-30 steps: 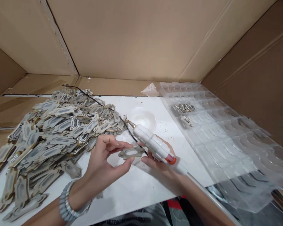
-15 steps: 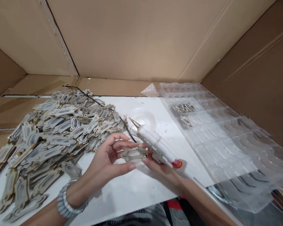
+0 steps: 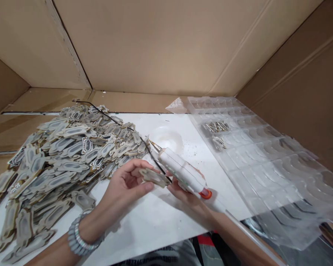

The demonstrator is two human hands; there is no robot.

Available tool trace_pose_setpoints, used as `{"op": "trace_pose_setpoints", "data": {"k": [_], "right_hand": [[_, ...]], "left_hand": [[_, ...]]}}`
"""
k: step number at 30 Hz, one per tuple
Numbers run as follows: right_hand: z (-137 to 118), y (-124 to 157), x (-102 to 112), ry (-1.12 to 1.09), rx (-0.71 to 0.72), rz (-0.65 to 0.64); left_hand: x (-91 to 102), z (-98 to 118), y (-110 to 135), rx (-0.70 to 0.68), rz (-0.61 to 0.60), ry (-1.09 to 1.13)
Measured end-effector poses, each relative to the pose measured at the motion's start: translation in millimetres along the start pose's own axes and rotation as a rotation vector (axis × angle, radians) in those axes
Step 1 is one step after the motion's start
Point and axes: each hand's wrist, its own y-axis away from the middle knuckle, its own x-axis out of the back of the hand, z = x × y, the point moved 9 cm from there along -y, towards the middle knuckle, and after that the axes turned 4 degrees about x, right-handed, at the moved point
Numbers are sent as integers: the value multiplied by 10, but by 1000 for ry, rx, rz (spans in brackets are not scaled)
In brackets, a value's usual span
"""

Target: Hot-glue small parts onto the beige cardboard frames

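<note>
Your left hand [image 3: 124,183] pinches a flat frame piece [image 3: 154,177] between thumb and fingers, holding it tilted just above the tabletop [image 3: 155,218]. Your right hand [image 3: 183,192] is closed around a white glue gun [image 3: 183,171], touching the piece's right end; the gun's metal tip points up and away from the piece, toward a round clear dish [image 3: 168,138]. A black cord [image 3: 122,125] runs from the gun behind the piece and across the pile [image 3: 58,162] of like pieces, which lies left of the piece. Right of the piece, a clear blister tray [image 3: 266,162] holds a few small parts in its far pockets. Cardboard walls [image 3: 155,44] stand behind everything.
</note>
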Motion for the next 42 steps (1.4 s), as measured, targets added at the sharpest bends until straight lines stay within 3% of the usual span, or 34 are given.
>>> {"op": "trace_pose_setpoints", "data": {"k": [3,5,9,16,26,42], "right_hand": [[-13,14,107,-80,-59,96],[-11,26,120,-50,-74,84],[-82,20,100,-3,118,33],[-75,41,23,133,230,-20],[-10,40,-7,179,200,-39],[1,46,-6,179,179,-22]], "left_hand": [[180,97,0,-18,122,-6],[286,150,6,-5,197,29],[369,184,9,50,264,99],[258,180,15,93,184,97],[227,143,7,108,119,112],[243,92,27,154,126,123]]}}
